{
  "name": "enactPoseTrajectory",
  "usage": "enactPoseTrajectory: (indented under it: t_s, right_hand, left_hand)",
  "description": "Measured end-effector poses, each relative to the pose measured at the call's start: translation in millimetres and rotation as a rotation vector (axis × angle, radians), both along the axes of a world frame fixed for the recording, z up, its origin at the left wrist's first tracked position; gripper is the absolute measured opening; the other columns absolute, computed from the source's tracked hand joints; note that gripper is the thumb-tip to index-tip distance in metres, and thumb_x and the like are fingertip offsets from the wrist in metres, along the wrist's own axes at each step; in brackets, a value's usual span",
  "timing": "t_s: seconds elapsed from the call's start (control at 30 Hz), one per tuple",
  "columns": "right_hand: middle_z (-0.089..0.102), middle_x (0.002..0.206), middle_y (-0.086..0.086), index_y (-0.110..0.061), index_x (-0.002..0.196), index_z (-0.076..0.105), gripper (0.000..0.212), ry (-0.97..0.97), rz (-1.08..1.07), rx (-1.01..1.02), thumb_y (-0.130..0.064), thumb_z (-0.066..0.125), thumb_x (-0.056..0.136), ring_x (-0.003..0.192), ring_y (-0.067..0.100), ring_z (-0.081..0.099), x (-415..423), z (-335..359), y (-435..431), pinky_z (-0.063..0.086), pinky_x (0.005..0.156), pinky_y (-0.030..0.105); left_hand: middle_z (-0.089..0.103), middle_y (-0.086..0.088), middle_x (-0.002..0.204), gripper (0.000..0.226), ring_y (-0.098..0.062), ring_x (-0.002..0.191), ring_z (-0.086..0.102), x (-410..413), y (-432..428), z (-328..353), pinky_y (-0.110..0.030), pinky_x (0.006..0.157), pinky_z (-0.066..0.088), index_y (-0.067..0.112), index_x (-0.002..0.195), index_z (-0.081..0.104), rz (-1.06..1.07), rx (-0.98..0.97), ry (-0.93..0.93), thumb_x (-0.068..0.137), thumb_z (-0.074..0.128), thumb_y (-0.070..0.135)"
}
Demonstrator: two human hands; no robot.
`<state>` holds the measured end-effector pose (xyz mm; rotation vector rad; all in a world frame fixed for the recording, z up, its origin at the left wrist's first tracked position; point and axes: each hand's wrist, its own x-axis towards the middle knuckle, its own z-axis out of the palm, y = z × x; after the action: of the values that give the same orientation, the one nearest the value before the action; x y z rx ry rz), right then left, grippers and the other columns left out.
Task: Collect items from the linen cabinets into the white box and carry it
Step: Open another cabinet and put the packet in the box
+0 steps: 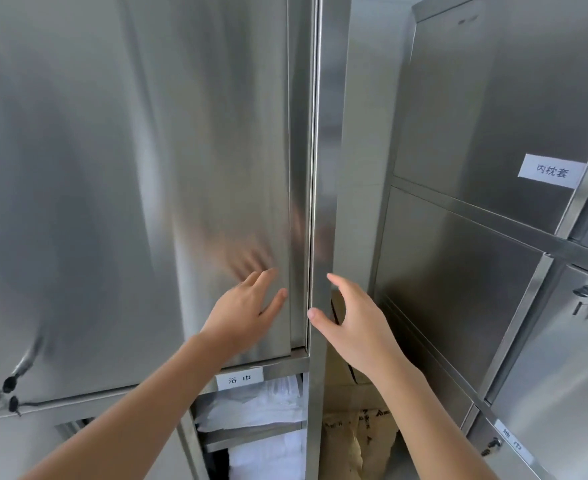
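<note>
The cabinet doors (130,168) were brushed silver steel; labels (550,170) white with black characters; folded linen (258,407) white.

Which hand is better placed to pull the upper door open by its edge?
Right, likely: the right hand sits at the door edge seam, thumb by it; the left hand lies flat on the door face, fit only for pushing.

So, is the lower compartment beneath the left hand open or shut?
Open: no door covers the lower compartment, and stacked white linen shows on its two shelves.
</note>
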<state>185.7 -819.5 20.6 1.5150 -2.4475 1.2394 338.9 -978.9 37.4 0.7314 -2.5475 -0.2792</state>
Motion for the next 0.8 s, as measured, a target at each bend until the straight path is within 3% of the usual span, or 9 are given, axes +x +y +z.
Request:
enactPoseTrajectory:
  t_s: [0.1, 0.37, 0.47, 0.6, 0.8]
  right_hand:
    - [0.038, 0.158, -0.019, -0.04, 0.154, 0.029, 0.076, -0.002, 0.064, 0.007, -0.069, 0.055, 0.088, 0.144, 0.005, 0.037, 20, -4, -18, 0.028, 0.104, 0.021]
    - [0.037, 0.158, -0.019, -0.039, 0.154, 0.03, 0.075, -0.064, 0.335, 0.063, -0.064, 0.059, 0.09, 0.145, 0.005, 0.035, 98, -12, -80, 0.031, 0.108, 0.024]
    - [0.038, 0.158, -0.015, -0.034, 0.155, 0.033, 0.074, -0.062, 0.422, 0.083, -0.057, 0.063, 0.091, 0.145, 0.008, 0.034, 144, -11, -104, 0.032, 0.115, 0.028]
    - [0.043, 0.154, -0.013, -0.029, 0.154, 0.037, 0.073, -0.005, 0.539, 0.078, -0.054, 0.063, 0.09, 0.142, 0.006, 0.036, 214, -9, -131, 0.028, 0.105, 0.018]
    - [0.046, 0.152, -0.014, -0.03, 0.152, 0.038, 0.07, 0.027, 0.747, 0.126, -0.054, 0.063, 0.091, 0.14, 0.008, 0.04, 337, -13, -165, 0.032, 0.105, 0.021]
  left_hand:
    - [0.055, 0.005, 0.128, 0.048, -0.027, 0.106, 0.061, 28, -3, -1, -0.035, 0.084, 0.047, 0.028, 0.14, 0.039, 0.053, -0.043, -0.049, 0.1, 0.034, 0.054]
    - [0.06, 0.003, 0.125, 0.055, -0.023, 0.11, 0.061, 153, -23, -11, -0.036, 0.091, 0.048, 0.019, 0.137, 0.05, 0.27, -0.163, -0.155, 0.1, 0.03, 0.054]
    - [0.062, 0.002, 0.123, 0.059, -0.025, 0.11, 0.063, 212, -30, -17, -0.037, 0.091, 0.048, 0.018, 0.135, 0.052, 0.379, -0.169, -0.217, 0.098, 0.026, 0.056]
    - [0.064, 0.005, 0.122, 0.058, -0.025, 0.108, 0.064, 294, -36, -24, -0.036, 0.093, 0.047, 0.023, 0.13, 0.057, 0.546, -0.168, -0.238, 0.096, 0.025, 0.058]
    - [0.062, 0.008, 0.127, 0.059, -0.02, 0.116, 0.059, 438, -25, -43, -0.037, 0.101, 0.043, 0.026, 0.131, 0.055, 0.773, -0.068, -0.248, 0.098, 0.021, 0.061]
